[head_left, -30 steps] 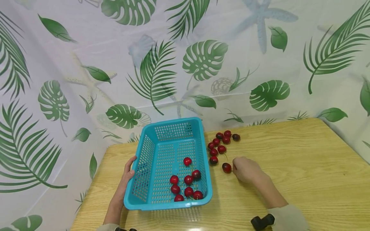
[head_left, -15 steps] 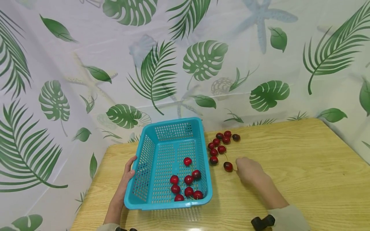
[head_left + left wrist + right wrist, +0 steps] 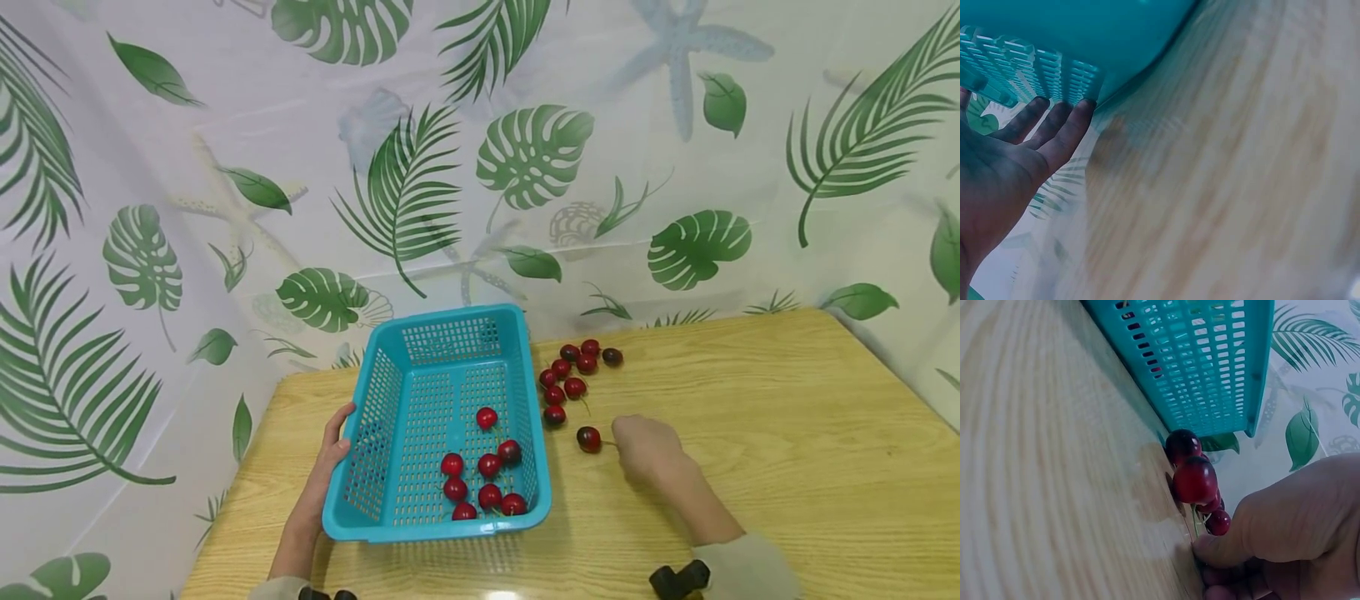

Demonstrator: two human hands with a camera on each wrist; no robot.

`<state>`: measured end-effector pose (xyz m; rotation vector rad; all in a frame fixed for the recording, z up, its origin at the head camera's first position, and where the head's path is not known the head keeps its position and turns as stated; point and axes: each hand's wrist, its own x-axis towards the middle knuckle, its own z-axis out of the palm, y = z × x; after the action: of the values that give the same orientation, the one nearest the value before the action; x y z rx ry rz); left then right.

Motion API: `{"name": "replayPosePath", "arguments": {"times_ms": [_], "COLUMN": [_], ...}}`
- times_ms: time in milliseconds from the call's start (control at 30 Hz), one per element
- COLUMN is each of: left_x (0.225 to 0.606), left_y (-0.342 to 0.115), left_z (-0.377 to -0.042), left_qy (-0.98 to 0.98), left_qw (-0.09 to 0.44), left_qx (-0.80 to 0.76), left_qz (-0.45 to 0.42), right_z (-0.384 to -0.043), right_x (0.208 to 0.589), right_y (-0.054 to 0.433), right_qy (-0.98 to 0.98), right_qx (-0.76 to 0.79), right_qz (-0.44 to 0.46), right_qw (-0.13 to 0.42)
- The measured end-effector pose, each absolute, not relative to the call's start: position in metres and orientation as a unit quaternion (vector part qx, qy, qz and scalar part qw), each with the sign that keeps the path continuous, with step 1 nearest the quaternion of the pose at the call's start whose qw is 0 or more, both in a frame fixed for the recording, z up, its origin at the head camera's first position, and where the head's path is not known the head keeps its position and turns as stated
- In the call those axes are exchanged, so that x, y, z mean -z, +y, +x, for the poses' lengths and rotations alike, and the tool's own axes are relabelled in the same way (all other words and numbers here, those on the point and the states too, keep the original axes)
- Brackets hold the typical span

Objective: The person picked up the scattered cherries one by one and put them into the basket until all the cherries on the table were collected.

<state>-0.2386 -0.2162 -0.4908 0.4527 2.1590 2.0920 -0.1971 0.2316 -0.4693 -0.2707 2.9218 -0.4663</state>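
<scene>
Cherry [image 3: 588,439] was pinched by its stem [image 3: 609,443] in the right grip [image 3: 652,454]; turquoise basket [image 3: 427,532] with eight cherries [image 3: 490,497] was touched by the left grip [image 3: 327,458], fingers [image 3: 1067,139] outstretched.

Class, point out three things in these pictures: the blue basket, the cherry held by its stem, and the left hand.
Blue basket [image 3: 435,533]: head view, on its front rim.
Stem-held cherry [image 3: 1195,481]: right wrist view, middle of the fruit.
Left hand [image 3: 1007,170]: left wrist view, below the fingers.
</scene>
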Motion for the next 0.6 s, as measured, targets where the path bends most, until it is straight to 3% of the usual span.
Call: {"name": "replayPosePath", "arguments": {"times_ms": [267,600], "left_x": [0.492,0.494], "left_y": [-0.22,-0.219], "left_z": [-0.236,-0.244], "left_qy": [0.707,0.705], "left_qw": [0.065,0.041], "left_qx": [-0.689,-0.692], "left_qz": [0.143,0.153], "right_z": [-0.202,-0.201], "right_x": [0.461,0.423], "right_y": [0.242,0.22], "right_qy": [0.971,0.96], "right_qx": [0.203,0.265], "right_qz": [-0.074,-0.087], "right_qw": [0.102,-0.029]}}
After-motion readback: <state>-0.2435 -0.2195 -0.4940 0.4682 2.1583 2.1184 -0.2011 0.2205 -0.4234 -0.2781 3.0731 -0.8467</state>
